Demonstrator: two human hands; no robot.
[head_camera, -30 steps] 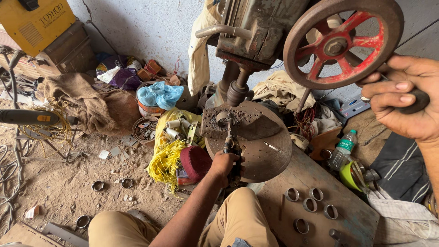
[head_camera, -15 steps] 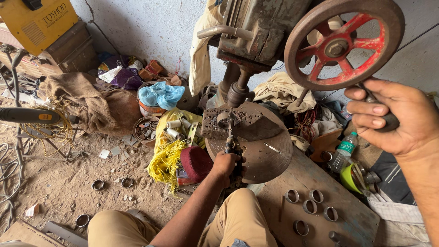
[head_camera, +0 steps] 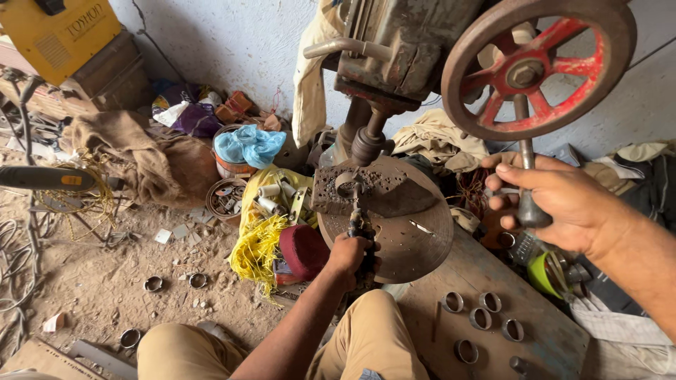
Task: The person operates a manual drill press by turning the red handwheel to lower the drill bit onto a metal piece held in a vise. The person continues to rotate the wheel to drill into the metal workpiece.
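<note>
My left hand (head_camera: 347, 255) is closed around the handles of a pair of pliers (head_camera: 360, 226). The pliers' jaws clamp a small metal ring (head_camera: 346, 184) on a pitted steel block (head_camera: 373, 191), which sits on the round drill-press table (head_camera: 415, 243). The drill chuck (head_camera: 367, 143) hangs just above the ring. My right hand (head_camera: 556, 199) grips the metal feed handle (head_camera: 528, 190) that hangs from the red-spoked rusty wheel (head_camera: 535, 67) at the upper right.
Several metal rings (head_camera: 481, 318) lie on a wooden board at the lower right, and a few more rings (head_camera: 153, 283) lie on the dirt floor. A yellow bag with spools (head_camera: 271, 204), a red pad (head_camera: 304, 248), a burlap sack (head_camera: 141, 158) and a yellow welder (head_camera: 67, 32) surround the press.
My right hand has swung down and to the left with the feed handle, and the wheel has turned. My left hand keeps the pliers in place on the block.
</note>
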